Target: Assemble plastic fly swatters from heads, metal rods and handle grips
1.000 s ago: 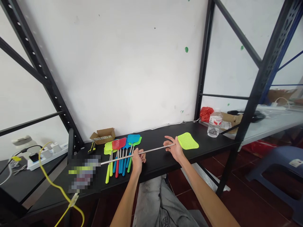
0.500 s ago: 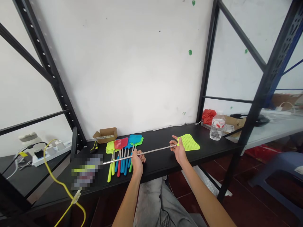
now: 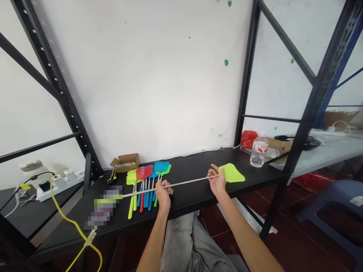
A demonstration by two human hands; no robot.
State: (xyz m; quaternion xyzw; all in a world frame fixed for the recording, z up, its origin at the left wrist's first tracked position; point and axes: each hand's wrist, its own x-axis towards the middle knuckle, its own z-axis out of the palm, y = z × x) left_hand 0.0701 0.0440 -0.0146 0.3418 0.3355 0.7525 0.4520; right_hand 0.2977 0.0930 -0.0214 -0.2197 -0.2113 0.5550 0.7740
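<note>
A yellow-green fly swatter [image 3: 231, 173] with a long, thin metal shaft lies across both my hands, its head at the right. My left hand [image 3: 163, 194] is closed round the middle of the shaft. Up by the swatter head, my right hand [image 3: 217, 179] pinches the shaft, some fingers raised. The handle end reaches left to a blurred-out patch. Behind and below the shaft, several fly swatters lie in a row on the black shelf: a red one [image 3: 144, 172], a blue one [image 3: 162, 166] and yellow-green ones [image 3: 131, 176], with handles towards me.
An opened cardboard box [image 3: 125, 163] and a yellow-black tool [image 3: 112, 176] sit at the back left. On the left are a white power strip [image 3: 61, 186] and a yellow cable [image 3: 72, 219]. A water bottle [image 3: 259, 151] stands at right, by a red bag [image 3: 248, 139]. Black rack posts flank the shelf.
My right hand and the swatter head have moved a little to the right, and more of the metal shaft shows between my hands. My left hand stays nearly in place.
</note>
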